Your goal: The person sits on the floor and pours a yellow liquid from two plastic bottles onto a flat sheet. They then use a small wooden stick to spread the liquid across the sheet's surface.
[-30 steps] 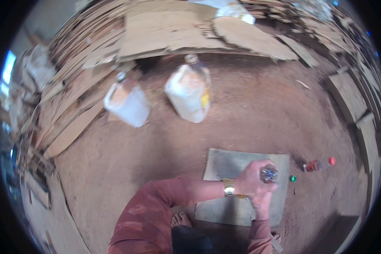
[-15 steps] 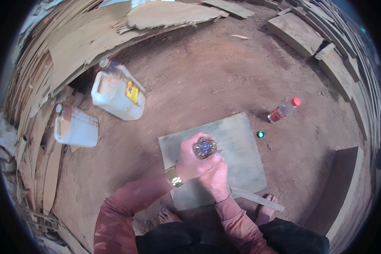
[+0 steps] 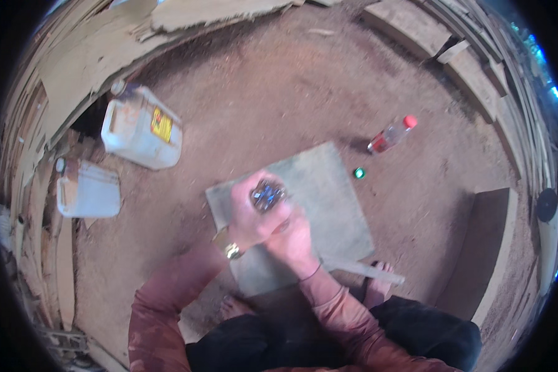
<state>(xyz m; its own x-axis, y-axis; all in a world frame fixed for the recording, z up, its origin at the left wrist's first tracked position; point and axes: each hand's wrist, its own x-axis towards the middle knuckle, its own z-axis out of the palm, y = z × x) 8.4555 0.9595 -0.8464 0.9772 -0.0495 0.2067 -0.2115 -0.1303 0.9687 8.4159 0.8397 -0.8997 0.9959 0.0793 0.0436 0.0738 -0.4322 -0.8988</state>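
A clear plastic bottle (image 3: 268,196) is held upside down in front of me, its ridged base facing up with bluish glints. My left hand (image 3: 249,214), with a gold-coloured watch at the wrist, is wrapped round it. Pressed in close below and to the right is my right hand (image 3: 289,239), closed against the bottle's lower part; most of its fingers and the bottle's neck are hidden. Both hands are over a flat grey-green board (image 3: 328,204) on the ground. A green cap (image 3: 359,173) lies just off the board's right edge.
A bottle with a red cap (image 3: 392,135) stands at the right. Two whitish jerrycans (image 3: 144,133) are at the left. A thin wooden strip (image 3: 366,268) lies by my right foot. Planks (image 3: 409,28) and a wooden beam (image 3: 483,248) line the right; wood sheets (image 3: 93,56) pile up far left.
The whole view has shifted, so the ground things appear farther left and higher. Both hands stay closed round the inverted bottle, slightly blurred by motion.
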